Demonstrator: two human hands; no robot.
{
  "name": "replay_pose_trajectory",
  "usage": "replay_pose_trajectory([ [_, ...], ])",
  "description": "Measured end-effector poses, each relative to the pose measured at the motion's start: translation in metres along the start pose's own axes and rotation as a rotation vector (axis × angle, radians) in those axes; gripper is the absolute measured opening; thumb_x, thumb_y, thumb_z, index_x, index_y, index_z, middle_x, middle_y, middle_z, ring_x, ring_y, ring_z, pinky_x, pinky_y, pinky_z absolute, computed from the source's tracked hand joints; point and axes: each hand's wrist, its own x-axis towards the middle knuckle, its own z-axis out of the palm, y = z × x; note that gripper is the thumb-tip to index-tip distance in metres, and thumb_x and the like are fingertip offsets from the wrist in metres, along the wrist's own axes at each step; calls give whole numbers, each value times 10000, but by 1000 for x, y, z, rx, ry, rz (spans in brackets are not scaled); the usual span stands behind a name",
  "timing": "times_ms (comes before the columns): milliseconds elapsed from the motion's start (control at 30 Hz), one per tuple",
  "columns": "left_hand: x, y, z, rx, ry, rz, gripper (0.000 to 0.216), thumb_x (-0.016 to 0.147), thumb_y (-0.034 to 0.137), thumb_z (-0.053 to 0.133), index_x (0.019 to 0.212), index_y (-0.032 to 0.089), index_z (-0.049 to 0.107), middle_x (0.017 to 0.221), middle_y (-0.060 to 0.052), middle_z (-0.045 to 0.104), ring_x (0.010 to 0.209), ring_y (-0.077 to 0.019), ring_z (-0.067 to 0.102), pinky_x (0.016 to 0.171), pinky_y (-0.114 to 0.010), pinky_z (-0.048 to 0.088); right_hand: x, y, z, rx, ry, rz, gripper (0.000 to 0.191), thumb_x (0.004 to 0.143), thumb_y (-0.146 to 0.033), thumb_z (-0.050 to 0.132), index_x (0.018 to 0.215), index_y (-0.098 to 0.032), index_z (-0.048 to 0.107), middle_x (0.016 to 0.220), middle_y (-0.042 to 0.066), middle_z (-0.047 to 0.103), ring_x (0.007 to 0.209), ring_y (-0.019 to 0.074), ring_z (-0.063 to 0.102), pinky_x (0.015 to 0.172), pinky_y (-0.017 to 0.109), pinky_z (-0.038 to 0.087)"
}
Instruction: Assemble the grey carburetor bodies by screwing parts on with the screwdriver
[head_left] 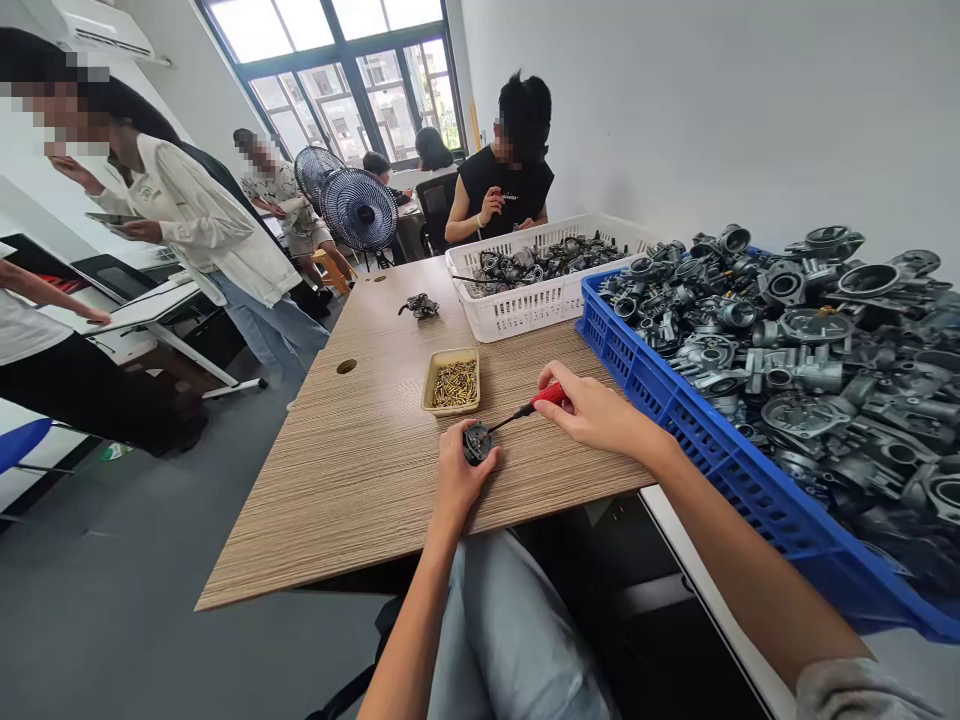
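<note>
Near the table's front edge, my left hand [459, 470] is closed around a dark metal carburetor [478, 443], its round face turned up. My right hand [589, 405] grips the red handle of a screwdriver [550, 394]. The dark shaft slants down to the left, and its tip is at the carburetor's face; whether it sits in a screw is too small to tell. Just beyond the carburetor stands a small yellowish tray [427, 398] filled with brass-coloured screws [456, 384].
A blue crate [622, 345] heaped with carburetor bodies [810, 330] stands close on the right. Behind it is a white basket [517, 318] of similar parts. One loose carburetor [420, 306] lies farther back on the table [337, 500]. A person [510, 170] sits opposite; others are at left.
</note>
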Motion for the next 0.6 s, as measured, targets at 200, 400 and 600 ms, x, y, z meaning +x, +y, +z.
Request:
replay_pose_trajectory([
  [200,0,1,1,1,4,-8,522,883,292,844,1346,249,606,1297,-102,711,1219,-300,646,1079,-483,538,1,-1,5,-54,41,15,91,1053,-335,622,1087,-272,566,1036,47,810,928,241,744,762,300,435],
  [400,1,3,0,-7,24,-25,490,896,290,826,1336,255,612,1289,-98,718,1215,-300,647,1083,-490,534,2,-7,13,-212,95,109,170,1059,-422,629,1035,-267,565,985,48,810,903,263,751,679,291,329],
  [600,1,4,0,-10,32,-39,486,885,280,831,1324,263,623,1279,-91,727,1215,-303,651,1076,-493,537,2,-8,15,-244,121,102,204,1076,-469,591,1027,-272,574,906,20,794,827,250,727,658,300,270],
])
